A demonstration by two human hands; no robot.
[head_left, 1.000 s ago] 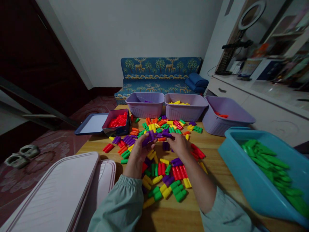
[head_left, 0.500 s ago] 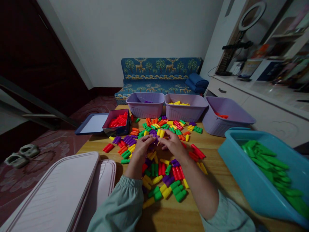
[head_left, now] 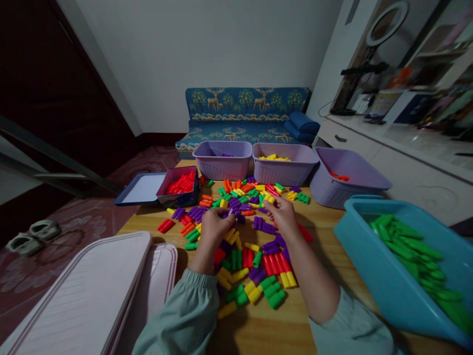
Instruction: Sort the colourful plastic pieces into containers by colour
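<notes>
Over the middle of a wooden table, my left hand (head_left: 213, 228) is closed, pinching a purple plastic building piece (head_left: 240, 217) at its fingertips. To its right, my right hand (head_left: 284, 216) grips a yellow plastic building piece (head_left: 269, 198) between thumb and fingers. The two hands are apart, with loose purple pieces (head_left: 264, 225) lying on the table between them. Below the hands spreads a pile of green pieces (head_left: 275, 295), red pieces (head_left: 274, 265) and other colours, some joined in rows. My palms and wrists hide part of the pile.
Lilac bins (head_left: 221, 165) line the table's far edge, holding purple, yellow and orange-red pieces. A turquoise bin (head_left: 373, 256) with green pieces stands right. A small box (head_left: 176, 199) of red pieces sits left, beside its lid (head_left: 142, 188). Pale lids (head_left: 84, 291) lie at the near left.
My hands have moved apart. The right has gone right with the yellow piece, the left slightly left and down with a purple piece. Purple pieces now show between them.
</notes>
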